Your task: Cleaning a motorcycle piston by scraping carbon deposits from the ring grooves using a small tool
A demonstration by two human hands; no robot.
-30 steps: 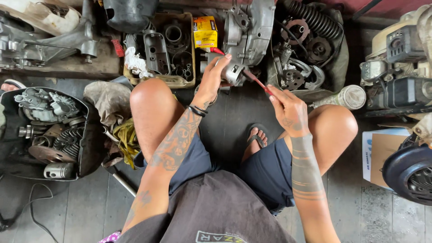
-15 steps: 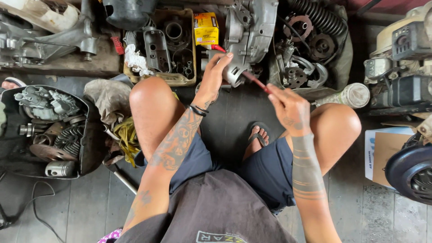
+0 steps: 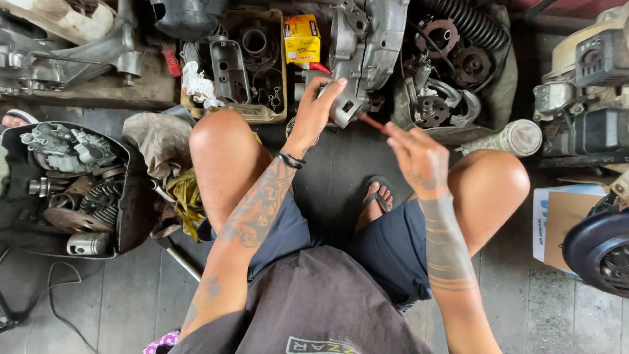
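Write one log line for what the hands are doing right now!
left hand: holds grey engine case | right hand: holds red-handled tool, tip at case | yellow box: behind left hand

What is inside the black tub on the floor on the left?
The black tub holds grey engine parts: a finned cylinder, a shiny piston, a rusty disc and a cast piece. Whatever lies beneath them is covered.
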